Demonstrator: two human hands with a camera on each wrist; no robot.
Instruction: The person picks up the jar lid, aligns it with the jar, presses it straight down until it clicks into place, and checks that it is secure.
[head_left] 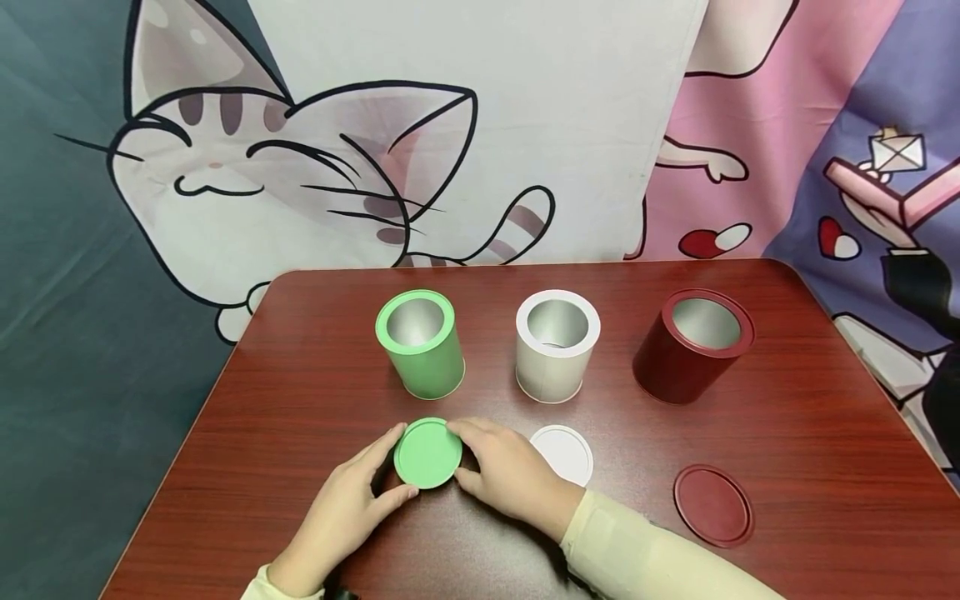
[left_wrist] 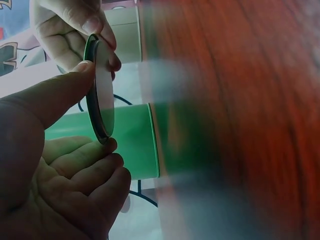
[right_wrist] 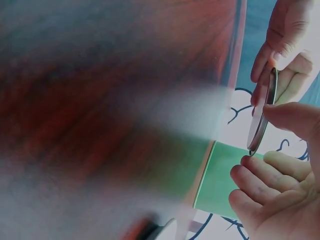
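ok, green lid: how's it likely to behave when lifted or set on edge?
Probably stiff: the green lid looks flat and unbent between the left grip and right grip. Likely light, since it looks thin edge-on in both wrist views. Being round, it could roll if stood on edge.

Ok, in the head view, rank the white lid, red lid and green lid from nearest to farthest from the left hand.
1. Green lid: held between left hand and right hand.
2. White lid: right of the green lid.
3. Red lid: on the table, farthest right of the three.
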